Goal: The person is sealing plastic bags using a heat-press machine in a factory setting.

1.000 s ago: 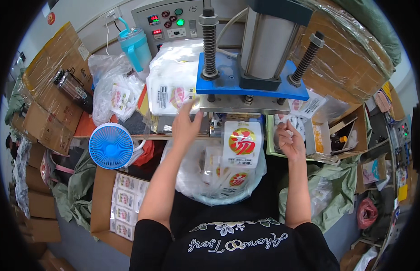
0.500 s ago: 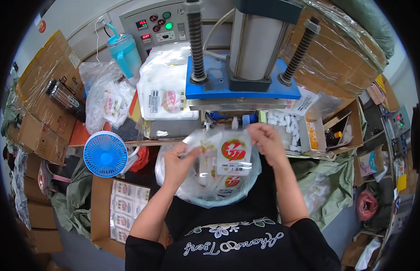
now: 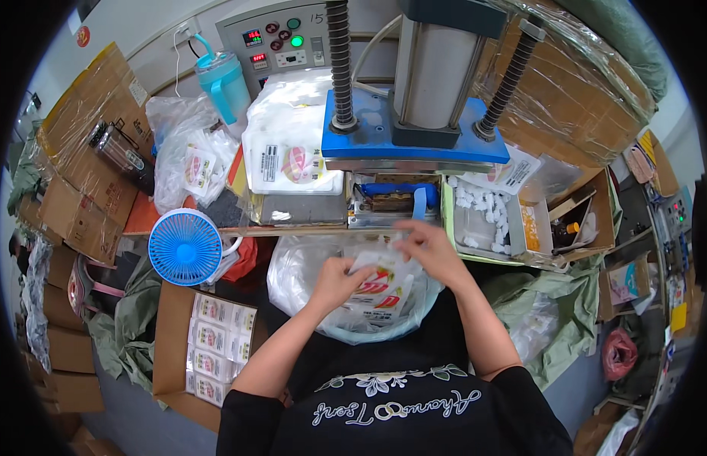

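Note:
A clear plastic pouch [image 3: 381, 283] with a red and green print is tilted over the basin in front of me. My left hand [image 3: 340, 284] pinches its upper left edge between thumb and fingers. Near its upper right side my right hand [image 3: 429, 249] has thumb and fingertips drawn together. What lies between those fingertips is too small to make out. Below both hands the pale blue basin [image 3: 368, 337], lined with clear plastic, holds more printed pouches, partly hidden by the hands.
A press with a blue plate [image 3: 414, 140] stands over the bench. White pouches [image 3: 296, 148] are stacked left of it; a tray of small white pieces [image 3: 479, 213] lies right. A blue fan [image 3: 185, 247] and a carton [image 3: 171, 342] with rows of printed packs are at my left.
The pouch has come down from between my raised hands and now leans over the basin. My right hand has moved left, closer to my left hand. The whole view has shifted slightly.

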Demonstrator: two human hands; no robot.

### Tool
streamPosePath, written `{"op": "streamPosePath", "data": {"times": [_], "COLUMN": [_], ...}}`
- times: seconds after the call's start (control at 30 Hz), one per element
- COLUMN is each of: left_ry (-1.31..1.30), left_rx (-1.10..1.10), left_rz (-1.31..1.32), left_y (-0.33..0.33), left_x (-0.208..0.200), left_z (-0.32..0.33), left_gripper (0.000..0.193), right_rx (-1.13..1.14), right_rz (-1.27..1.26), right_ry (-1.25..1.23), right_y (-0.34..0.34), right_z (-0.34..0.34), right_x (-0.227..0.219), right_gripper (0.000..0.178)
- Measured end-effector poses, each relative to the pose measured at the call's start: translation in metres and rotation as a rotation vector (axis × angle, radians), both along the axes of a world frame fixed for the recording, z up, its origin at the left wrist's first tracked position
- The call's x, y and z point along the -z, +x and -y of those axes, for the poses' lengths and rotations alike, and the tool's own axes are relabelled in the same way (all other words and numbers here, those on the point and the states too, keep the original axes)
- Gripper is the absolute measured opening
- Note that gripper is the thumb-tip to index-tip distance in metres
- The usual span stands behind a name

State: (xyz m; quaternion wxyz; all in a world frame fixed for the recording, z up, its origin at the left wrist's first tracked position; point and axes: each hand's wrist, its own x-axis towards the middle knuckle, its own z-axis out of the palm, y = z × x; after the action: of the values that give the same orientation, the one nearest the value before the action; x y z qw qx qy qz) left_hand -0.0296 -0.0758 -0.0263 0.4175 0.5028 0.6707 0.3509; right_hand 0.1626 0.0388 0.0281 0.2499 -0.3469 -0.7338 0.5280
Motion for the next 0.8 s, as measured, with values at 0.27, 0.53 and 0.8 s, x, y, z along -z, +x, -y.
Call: {"op": "streamPosePath", "data": {"times": [0.27,0.53,0.8], "left_ry": [-0.023,-0.024,0.372], "left_rx": [-0.258,-0.184,-0.144], "left_rz": [0.935,0.580,-0.965], "left_y": [0.029,0.000,-0.089], "left_x": [-0.030,-0.031,-0.008], "left_z": [-0.069,-0.084,-0.056], "left_gripper": [0.028,0.030,0.081], "right_rx": [0.407,0.169,0.199], "right_rz": [-0.909,-1.172,-0.869], "right_ry": [-0.882,-1.204,-0.894], "right_y": [0.058,0.083,0.072], "right_z": [-0.064,-0.073,-0.062], "right_x": [-0.007,0.028,0.014], "right_gripper": [0.036,0.038,0.019]}}
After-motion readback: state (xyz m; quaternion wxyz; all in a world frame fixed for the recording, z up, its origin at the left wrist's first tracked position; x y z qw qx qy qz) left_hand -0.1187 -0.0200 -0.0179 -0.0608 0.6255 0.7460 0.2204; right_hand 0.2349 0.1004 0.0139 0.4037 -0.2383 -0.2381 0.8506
